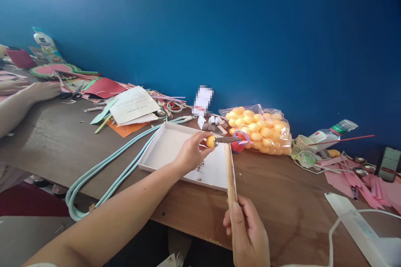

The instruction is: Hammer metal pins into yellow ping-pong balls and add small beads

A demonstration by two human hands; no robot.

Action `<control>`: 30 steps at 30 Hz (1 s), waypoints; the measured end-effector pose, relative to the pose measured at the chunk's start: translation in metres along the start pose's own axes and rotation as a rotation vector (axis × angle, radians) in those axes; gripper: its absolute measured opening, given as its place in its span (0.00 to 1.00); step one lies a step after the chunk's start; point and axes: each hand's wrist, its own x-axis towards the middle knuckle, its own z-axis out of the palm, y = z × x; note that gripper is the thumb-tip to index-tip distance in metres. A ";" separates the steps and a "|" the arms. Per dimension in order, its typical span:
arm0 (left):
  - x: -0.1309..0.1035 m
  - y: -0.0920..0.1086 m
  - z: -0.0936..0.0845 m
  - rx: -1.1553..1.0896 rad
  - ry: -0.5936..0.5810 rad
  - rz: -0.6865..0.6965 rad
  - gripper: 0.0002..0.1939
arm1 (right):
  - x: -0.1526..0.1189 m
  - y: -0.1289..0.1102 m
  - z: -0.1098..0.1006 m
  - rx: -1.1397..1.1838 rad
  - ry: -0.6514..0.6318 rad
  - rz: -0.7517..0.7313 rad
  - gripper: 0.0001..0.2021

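Observation:
My left hand pinches a small yellow ball above a shallow white box. A silvery metal piece sits on the ball's right side. Closed around the wooden handle of a hammer is my right hand, lower and nearer the table edge. The hammer's dark, tapered head lies level with the ball, at or very close to the metal piece; contact is unclear. Several tiny metal bits lie in the box, partly hidden by my left hand.
Behind stands a clear bag of yellow balls, with a red and purple ring before it. Pale blue tubing loops leftward. A power strip and cable lie right. Another person's hand rests near scissors and paper scraps.

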 end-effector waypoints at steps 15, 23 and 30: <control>0.000 0.001 0.000 0.002 0.004 -0.045 0.19 | 0.001 0.000 -0.001 -0.058 0.023 -0.032 0.15; 0.002 -0.001 0.000 -0.048 0.015 -0.127 0.18 | 0.001 0.002 0.000 -0.064 0.006 -0.048 0.15; 0.005 0.002 -0.001 -0.101 0.022 -0.208 0.18 | 0.001 0.003 0.001 -0.039 -0.004 -0.031 0.15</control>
